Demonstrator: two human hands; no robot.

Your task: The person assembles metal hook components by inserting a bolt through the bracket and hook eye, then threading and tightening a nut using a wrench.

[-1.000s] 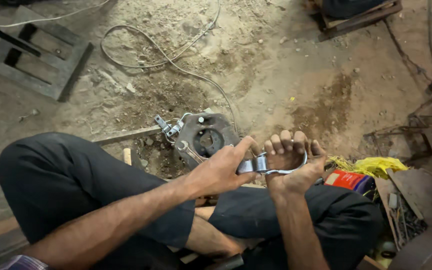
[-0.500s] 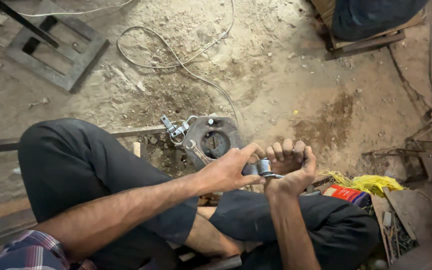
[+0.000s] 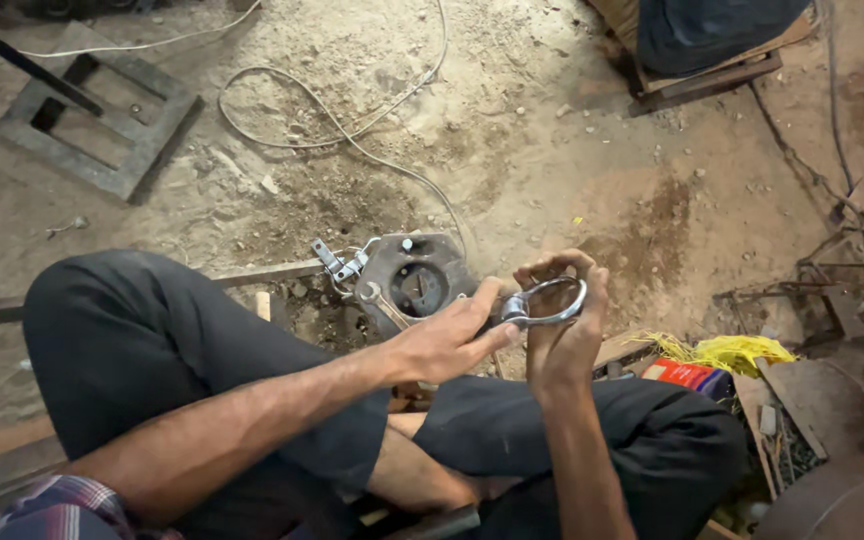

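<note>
Metal ring [image 3: 550, 302] held just right of the housing [image 3: 414, 283], long axis running left-right. Right hand [image 3: 562, 330] curled round its loop; left hand [image 3: 447, 340] pinching its near-housing end, equally close.

- Open dirt floor [image 3: 572, 130] ahead of both hands; free passage there.
- Grey metal housing [image 3: 414, 285] sits just beyond the left hand [image 3: 447, 340], blocking forward reach.
- White cable [image 3: 352, 130] loops across the floor further out.
- Scrap pile with yellow rag [image 3: 732, 352] crowds the right side.
- Metal frame [image 3: 102, 115] far left, well apart.
</note>
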